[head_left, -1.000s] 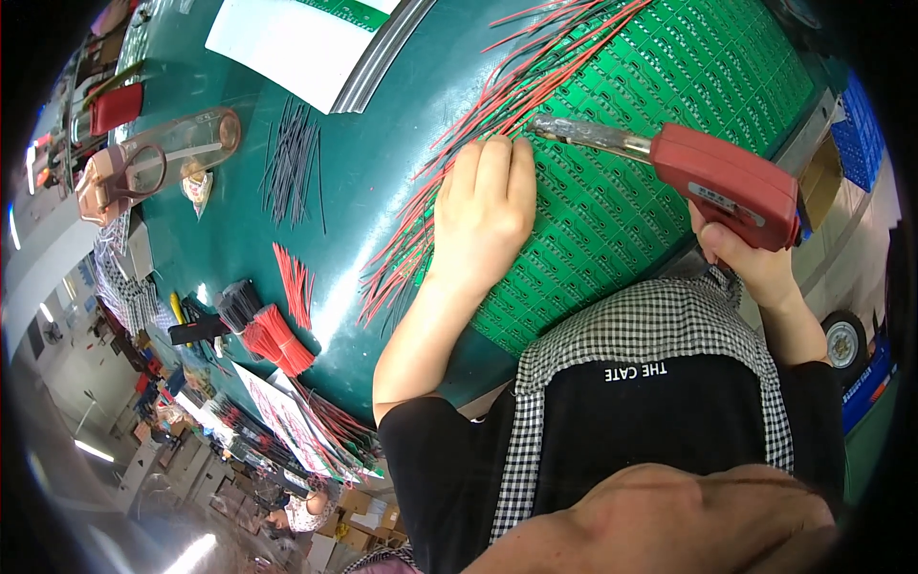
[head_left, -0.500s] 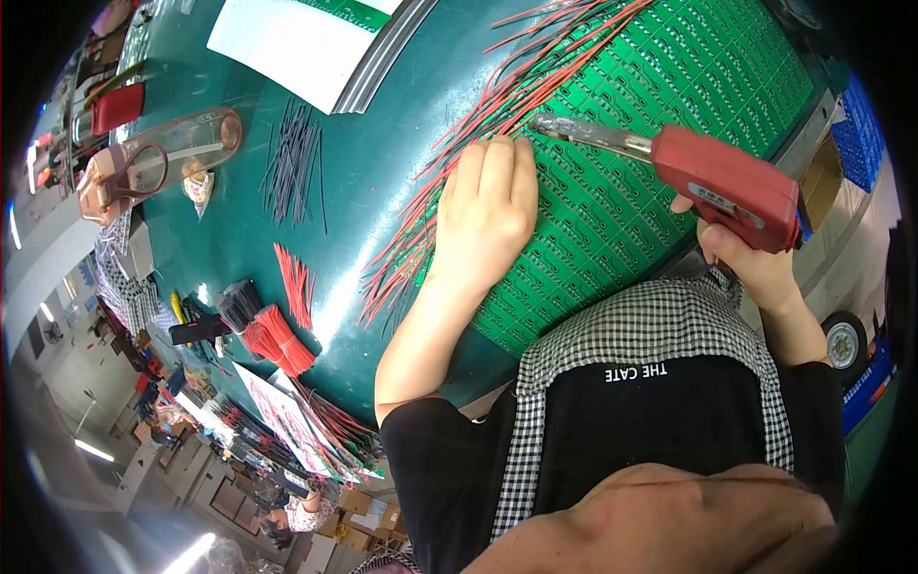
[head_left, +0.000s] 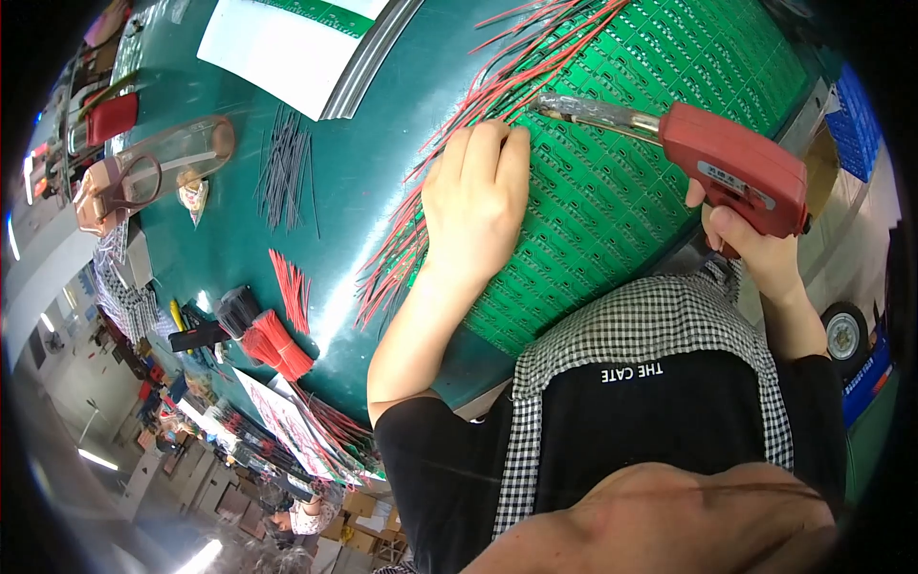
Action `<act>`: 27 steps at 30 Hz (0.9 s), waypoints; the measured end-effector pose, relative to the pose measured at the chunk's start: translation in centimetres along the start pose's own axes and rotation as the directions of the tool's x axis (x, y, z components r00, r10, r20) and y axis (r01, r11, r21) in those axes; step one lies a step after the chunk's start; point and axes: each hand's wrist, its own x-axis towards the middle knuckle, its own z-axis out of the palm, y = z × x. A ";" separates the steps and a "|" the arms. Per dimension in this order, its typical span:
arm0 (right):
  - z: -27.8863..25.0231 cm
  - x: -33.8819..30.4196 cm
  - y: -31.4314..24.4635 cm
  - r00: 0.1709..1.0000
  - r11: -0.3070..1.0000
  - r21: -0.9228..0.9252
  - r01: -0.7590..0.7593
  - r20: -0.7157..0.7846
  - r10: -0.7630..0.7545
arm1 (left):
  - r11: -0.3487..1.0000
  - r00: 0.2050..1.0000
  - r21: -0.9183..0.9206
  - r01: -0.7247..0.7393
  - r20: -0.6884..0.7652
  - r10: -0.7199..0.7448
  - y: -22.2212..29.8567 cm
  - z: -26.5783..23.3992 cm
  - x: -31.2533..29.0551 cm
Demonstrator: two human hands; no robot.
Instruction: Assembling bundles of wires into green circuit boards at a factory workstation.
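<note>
Right of the frame, the red soldering gun [head_left: 732,163] looks rigid and rather body-heavy, best held where the right hand [head_left: 751,234] curls round it, clear of the metal barrel [head_left: 598,112]. Upper centre, the thin red and black wires [head_left: 521,84] seem light and flexible, best pinched near their ends; the green circuit boards [head_left: 593,206] beneath look stiff but fragile, best taken by the edges. The left hand [head_left: 478,196] rests mid-frame, fingers nearly together; whether it pinches a wire, I cannot tell.

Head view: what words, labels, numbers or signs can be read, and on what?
Black top: white lettering, upside down here; legible, but I won't copy it.
Red soldering gun: pale label, too small to read.
Green circuit boards: markings too small to read.
Blue object at lower right: print too blurred.
</note>
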 end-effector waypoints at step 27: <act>-0.3 -0.1 0.2 1.000 0.999 -0.047 0.007 -0.003 -0.007 | 0.999 1.000 -0.022 0.027 -0.013 -0.027 0.2 0.8 0.3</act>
